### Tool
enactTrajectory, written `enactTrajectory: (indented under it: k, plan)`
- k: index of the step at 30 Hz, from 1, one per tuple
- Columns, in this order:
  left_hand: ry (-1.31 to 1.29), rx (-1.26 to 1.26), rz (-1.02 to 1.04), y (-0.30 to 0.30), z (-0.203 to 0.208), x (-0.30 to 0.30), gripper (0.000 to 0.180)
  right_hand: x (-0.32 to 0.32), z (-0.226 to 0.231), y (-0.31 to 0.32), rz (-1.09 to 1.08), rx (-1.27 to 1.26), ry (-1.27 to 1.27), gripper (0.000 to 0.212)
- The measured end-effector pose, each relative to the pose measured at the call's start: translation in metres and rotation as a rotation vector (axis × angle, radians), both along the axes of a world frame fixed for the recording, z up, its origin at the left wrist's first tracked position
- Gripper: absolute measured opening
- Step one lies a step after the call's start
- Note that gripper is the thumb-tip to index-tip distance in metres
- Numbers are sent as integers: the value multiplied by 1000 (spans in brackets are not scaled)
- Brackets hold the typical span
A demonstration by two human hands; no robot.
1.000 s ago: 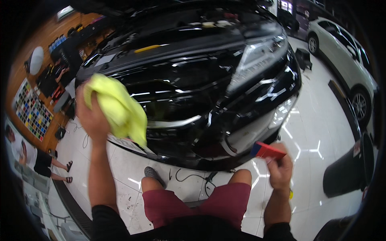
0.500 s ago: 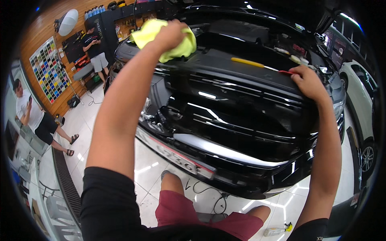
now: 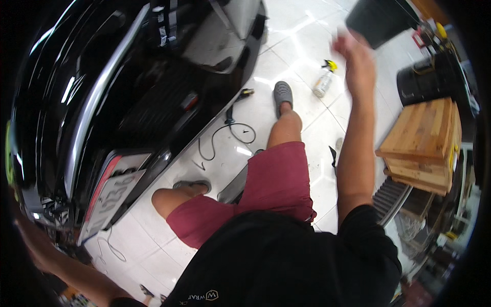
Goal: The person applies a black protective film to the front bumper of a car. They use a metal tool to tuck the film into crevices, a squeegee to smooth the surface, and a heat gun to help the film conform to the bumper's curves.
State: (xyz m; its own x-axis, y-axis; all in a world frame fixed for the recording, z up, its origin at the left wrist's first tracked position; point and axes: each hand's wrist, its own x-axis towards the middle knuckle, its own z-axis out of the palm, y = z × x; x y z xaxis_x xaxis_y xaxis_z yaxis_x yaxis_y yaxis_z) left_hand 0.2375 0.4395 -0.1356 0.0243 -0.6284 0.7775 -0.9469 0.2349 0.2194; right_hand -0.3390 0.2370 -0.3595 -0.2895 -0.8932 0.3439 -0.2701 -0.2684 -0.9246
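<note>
My right hand is stretched out over the floor, near a clear spray bottle with a yellow trigger head. The bottle lies apart from it, on its side or upright, I cannot tell. Motion smears the fingers, and no tool shows in them. At the dim left rim is my left hand, low beside the front of the black car; its fingers are lost in shadow. A sliver of yellow-green cloth shows further up that rim, and whether the hand touches it cannot be seen.
A black cable loops over the white tiles by my feet. To the right stand a wooden box, a black bucket and a dark bin. The car's licence plate sits close to my left knee.
My view has swung right and down from the open hood to the floor. The right hand has left the yellow-handled tool and moved over the floor; cloth and left hand are now at the left rim.
</note>
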Motion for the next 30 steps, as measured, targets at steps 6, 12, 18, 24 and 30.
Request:
enactTrajectory:
  k: [6,12,18,24,30]
  plan:
    - [255,1222,-514,-14,-210,-166,26,-24,-236,60,-177,606,-381,24]
    - [16,1411,7,28,-333,-96,34,100,-304,-112,856,809,906,29]
    - [73,1555,832,204,-377,-13,81,220,-519,-98,508,1259,366,52]
    - [229,1650,1094,177,-379,-54,85,296,-603,-80,219,1338,65,98]
    - [301,1636,1160,161,-383,-77,89,248,-614,-130,182,1251,-154,70]
